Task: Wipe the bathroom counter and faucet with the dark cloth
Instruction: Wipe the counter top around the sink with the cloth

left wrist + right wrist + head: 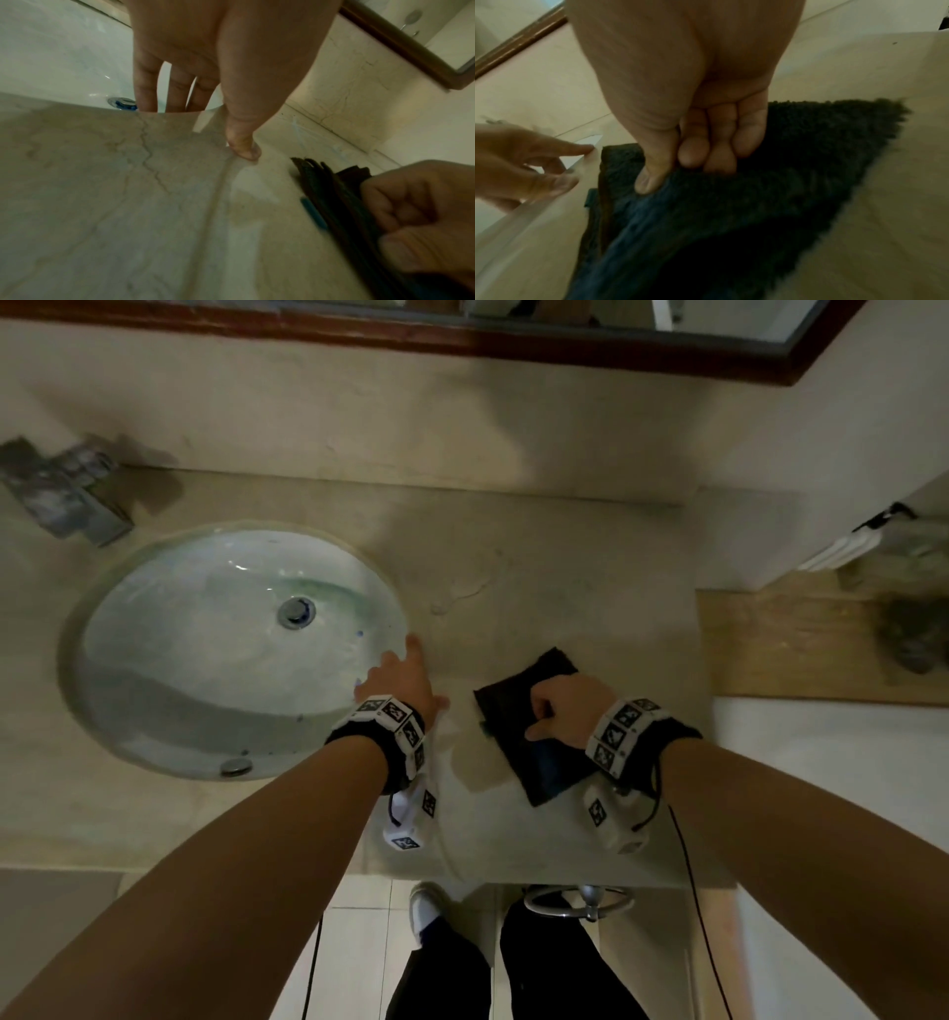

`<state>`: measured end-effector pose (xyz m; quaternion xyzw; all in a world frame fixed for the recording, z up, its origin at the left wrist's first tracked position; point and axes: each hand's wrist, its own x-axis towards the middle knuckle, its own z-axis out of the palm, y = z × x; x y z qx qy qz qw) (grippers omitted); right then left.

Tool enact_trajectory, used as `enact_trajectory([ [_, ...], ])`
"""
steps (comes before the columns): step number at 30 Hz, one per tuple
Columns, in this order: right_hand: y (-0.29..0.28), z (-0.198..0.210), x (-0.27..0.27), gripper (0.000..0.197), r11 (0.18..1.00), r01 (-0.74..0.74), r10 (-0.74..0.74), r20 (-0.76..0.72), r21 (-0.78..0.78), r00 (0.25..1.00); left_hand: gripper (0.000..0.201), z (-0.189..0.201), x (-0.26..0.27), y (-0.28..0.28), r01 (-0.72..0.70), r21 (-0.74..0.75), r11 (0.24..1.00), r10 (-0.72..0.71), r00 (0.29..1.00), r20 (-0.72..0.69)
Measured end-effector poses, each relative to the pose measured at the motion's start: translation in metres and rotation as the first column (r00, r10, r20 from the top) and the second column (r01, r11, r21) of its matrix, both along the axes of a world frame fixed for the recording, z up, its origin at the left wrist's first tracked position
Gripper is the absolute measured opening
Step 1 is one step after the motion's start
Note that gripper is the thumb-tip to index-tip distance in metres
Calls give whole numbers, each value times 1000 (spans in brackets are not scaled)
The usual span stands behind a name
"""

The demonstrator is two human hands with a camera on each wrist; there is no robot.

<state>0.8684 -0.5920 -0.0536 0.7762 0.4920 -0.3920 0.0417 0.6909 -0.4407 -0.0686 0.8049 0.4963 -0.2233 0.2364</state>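
The folded dark cloth [534,690] lies flat on the beige stone counter [539,588] to the right of the sink. My right hand [557,706] rests on it, thumb and curled fingers [721,142] pinching its top layer [782,182]. My left hand [403,672] lies at the oval basin's right rim with straight fingers [146,89] hanging over the edge into the bowl and the thumb [244,148] on the counter [115,192]. It holds nothing. The cloth [334,199] and my right hand [421,219] show at the right of the left wrist view. The metal faucet [67,490] stands at the far left, blurred.
The white oval sink [154,618] with its drain [295,612] fills the counter's left half. A wood-framed mirror [462,343] hangs on the wall behind. A lower wooden ledge [801,649] with blurred items adjoins on the right. A tiled floor, my legs and a metal ring fixture lie below the front edge.
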Motion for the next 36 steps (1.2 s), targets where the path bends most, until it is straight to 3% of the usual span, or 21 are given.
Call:
enact_trajectory([
  [4,18,-5,0,32,980,189,-183,-94,57,979,99,0,-1,-1,21,15,1000,-21,1000,-1],
  [8,51,-7,4,30,898,426,-402,-186,110,896,98,-2,-4,-1,19,12,1000,-19,1000,11],
  [13,101,-9,20,30,864,480,-443,-222,154,868,98,-2,-4,-1,22,35,999,-22,1000,1],
  [19,146,-13,37,27,757,637,-579,-303,145,757,100,-4,-4,-1,18,33,999,-19,1000,8],
  [22,140,-9,33,26,769,616,-558,-290,172,778,101,-1,-1,-1,17,23,1000,-17,1000,0],
  [28,83,3,17,29,876,469,-435,-235,112,869,99,2,1,-1,24,13,1000,-23,999,-25],
  [36,-16,-3,-2,28,853,515,-497,-173,85,851,102,4,5,1,40,-20,999,-40,999,-20],
])
